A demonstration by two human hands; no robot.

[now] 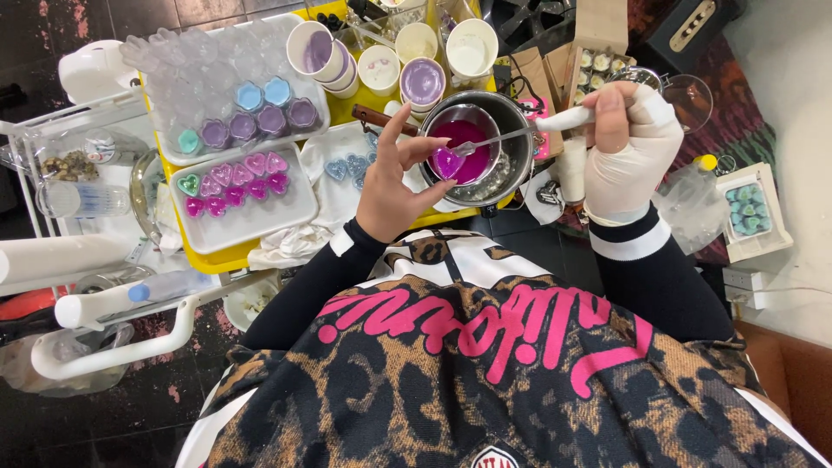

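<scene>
My left hand (395, 178) pinches a small clear heart-shaped mould (447, 162) filled with magenta liquid, held at the near rim of a steel pot (513, 130). The pot holds magenta liquid (464, 139). My right hand (626, 147), wrapped in a white glove or bandage, grips the white handle of a spoon (529, 130) whose tip meets the heart mould. A white tray (247, 221) to the left carries several pink and magenta filled hearts and one green one.
A clear mould sheet (225, 82) with blue, purple and teal filled cups lies at the back left on a yellow tray (217, 256). Paper cups (422, 81) stand behind the pot. A white box of teal pieces (748, 211) sits right. White rails (130, 347) lie at left.
</scene>
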